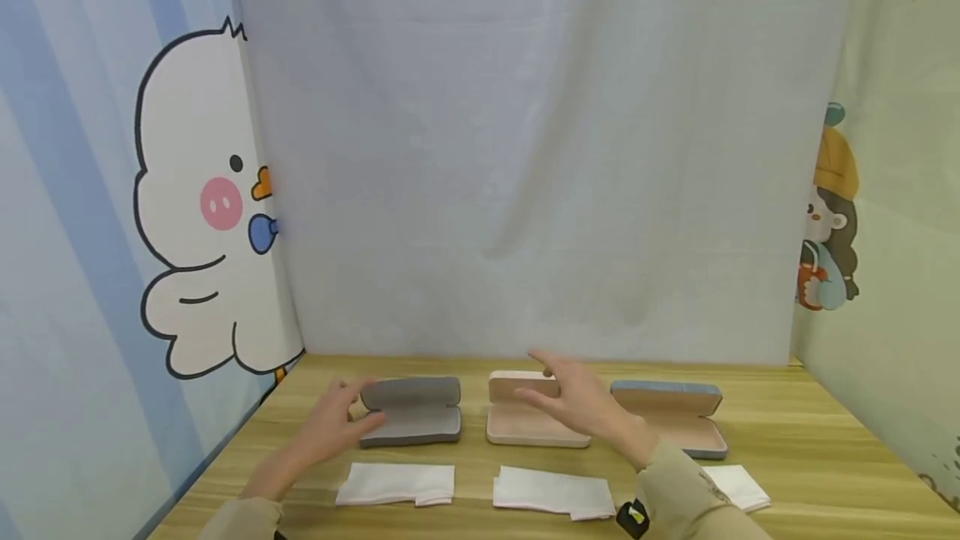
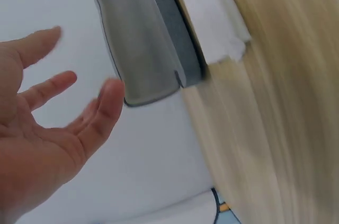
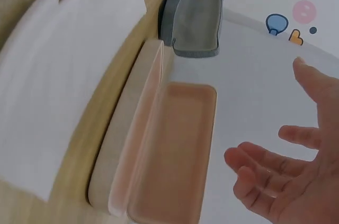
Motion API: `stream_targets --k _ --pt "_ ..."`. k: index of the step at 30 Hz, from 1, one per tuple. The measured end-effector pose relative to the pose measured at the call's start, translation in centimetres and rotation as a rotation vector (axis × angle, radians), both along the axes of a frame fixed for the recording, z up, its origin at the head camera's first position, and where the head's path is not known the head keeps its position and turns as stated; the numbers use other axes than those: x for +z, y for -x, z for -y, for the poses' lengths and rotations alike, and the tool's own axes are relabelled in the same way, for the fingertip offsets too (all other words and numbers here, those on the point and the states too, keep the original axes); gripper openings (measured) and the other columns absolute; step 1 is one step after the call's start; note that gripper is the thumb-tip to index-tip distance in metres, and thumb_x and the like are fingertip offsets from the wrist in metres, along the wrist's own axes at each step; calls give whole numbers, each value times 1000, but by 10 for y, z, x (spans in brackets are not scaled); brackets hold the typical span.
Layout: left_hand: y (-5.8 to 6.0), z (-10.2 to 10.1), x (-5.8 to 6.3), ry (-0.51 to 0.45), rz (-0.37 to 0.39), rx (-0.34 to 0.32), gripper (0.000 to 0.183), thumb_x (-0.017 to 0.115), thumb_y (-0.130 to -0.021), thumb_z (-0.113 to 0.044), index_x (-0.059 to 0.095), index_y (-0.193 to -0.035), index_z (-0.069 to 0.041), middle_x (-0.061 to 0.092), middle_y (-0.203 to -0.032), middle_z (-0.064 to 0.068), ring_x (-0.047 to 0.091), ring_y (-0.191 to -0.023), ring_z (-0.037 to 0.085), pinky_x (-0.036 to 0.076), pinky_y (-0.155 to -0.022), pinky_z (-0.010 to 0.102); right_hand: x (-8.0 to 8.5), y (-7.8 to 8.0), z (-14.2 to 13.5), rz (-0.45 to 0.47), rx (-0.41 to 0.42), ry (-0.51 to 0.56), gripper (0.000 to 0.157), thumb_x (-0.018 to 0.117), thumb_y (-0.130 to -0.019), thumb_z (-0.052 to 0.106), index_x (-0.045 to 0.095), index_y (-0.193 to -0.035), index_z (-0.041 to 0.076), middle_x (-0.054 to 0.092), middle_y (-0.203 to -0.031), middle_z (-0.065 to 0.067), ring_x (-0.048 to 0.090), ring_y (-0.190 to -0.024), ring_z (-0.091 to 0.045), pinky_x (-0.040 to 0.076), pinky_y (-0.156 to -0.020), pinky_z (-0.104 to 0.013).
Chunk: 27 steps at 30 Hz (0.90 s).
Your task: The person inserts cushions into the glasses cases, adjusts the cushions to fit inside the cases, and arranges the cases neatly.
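Three glasses cases stand with their lids up in a row on the wooden table: a grey glasses case [image 1: 411, 423], a cream glasses case with pinkish lining [image 1: 525, 427] and a blue glasses case [image 1: 705, 448]. My left hand [image 1: 330, 427] is at the left end of the grey one, fingers spread and holding nothing. Over the right part of the cream case hovers my right hand [image 1: 585, 398], its fingers apart and nothing in them. In the right wrist view the cream case's lid [image 3: 172, 150] shows beside the fingers.
Folded white cloths lie in front of the cases: a left cloth [image 1: 397, 483], a middle cloth [image 1: 553, 492] and a right cloth [image 1: 738, 486], partly behind my right sleeve [image 1: 686, 482]. A pale curtain [image 1: 450, 148] hangs behind the table.
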<state>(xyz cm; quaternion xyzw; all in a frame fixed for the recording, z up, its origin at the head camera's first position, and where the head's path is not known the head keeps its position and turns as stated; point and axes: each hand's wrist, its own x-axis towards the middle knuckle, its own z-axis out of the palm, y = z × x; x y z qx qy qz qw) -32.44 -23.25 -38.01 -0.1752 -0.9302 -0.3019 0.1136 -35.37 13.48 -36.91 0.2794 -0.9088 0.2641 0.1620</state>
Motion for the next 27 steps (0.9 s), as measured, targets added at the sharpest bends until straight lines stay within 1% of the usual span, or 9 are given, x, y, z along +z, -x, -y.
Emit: stream_targets --k 3,5,8,9,11,13,17,22,27 --pt "-3 15 -3 -129 148 -92 34 68 -89 -18 53 -115 -3 57 -74 9 53 -53 9 48 -44 23 -5 5 11 142 133 128 61 67 -89 38 50 -137 5 68 -100 -15 66 -75 -22 57 -63 -31" --pt "-5 25 -6 -264 329 -156 33 64 -91 -15 48 -117 -1 56 -68 8 55 -46 10 51 -41 26 -9 6 19 265 197 209 56 69 -89 32 52 -135 5 68 -90 -16 63 -62 -17 52 -49 -24" --pt "-9 37 -13 -428 600 -173 46 61 -94 -19 39 -130 1 59 -72 8 56 -47 9 52 -44 23 -17 4 31 517 265 359 52 68 -91 24 51 -136 6 70 -91 -22 57 -46 -14 40 -36 -22" --pt "-11 39 -15 -463 671 -173 52 61 -94 -21 35 -133 1 61 -74 8 56 -48 8 51 -45 21 -20 2 35 596 272 411 51 68 -90 22 51 -136 7 71 -92 -23 55 -44 -11 36 -36 -20" --pt "-12 42 -22 -490 760 -169 59 62 -94 -22 30 -139 0 63 -74 8 55 -49 6 50 -46 18 -25 -3 42 734 285 509 49 67 -90 16 51 -135 6 72 -93 -23 53 -41 -10 31 -35 -19" --pt "-13 44 -29 -504 821 -160 62 64 -93 -22 29 -140 -3 63 -72 6 53 -48 5 48 -45 15 -30 -9 49 836 283 590 48 67 -89 11 50 -134 4 73 -91 -21 54 -40 -8 30 -35 -17" --pt "-14 47 -42 -516 881 -151 62 67 -91 -18 27 -138 -6 62 -67 4 50 -48 4 45 -45 12 -41 -17 63 950 257 661 47 66 -88 5 49 -132 1 73 -81 -13 54 -40 -5 31 -35 -13" --pt "-16 50 -52 -542 914 -131 68 69 -89 -18 20 -135 -8 59 -64 1 45 -46 1 40 -43 9 -54 -25 79 1029 198 704 45 66 -87 1 47 -127 -3 70 -72 -8 53 -40 -2 32 -36 -8" --pt "-21 49 -55 -581 920 -134 58 63 -93 -15 20 -131 -8 56 -62 -1 43 -46 1 36 -42 7 -67 -34 93 1082 144 727 34 68 -84 -2 49 -113 -1 67 -63 -6 53 -39 -2 33 -36 -7"
